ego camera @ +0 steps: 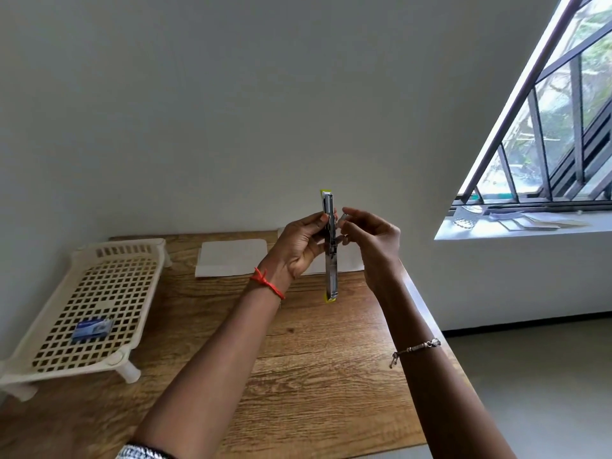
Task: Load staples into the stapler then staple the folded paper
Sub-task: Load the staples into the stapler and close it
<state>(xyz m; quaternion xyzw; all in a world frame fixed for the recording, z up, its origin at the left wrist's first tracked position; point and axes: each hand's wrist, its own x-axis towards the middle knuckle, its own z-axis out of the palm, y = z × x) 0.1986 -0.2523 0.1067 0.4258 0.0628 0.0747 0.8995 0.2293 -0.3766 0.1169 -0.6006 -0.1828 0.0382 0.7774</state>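
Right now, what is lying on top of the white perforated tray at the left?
On the tray lies one small blue box, probably the staple box. Its contents cannot be seen; its label is too blurred to read.

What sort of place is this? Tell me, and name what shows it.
Probably a plain room at home, set up as a work desk: a wooden table against a bare wall, a barred window with papers on its sill, a plastic rack.

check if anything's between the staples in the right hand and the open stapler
Nothing visible is. The right hand pinches the staple strip just beside the opened stapler, which the left hand holds upright above the table; only a small air gap separates them.
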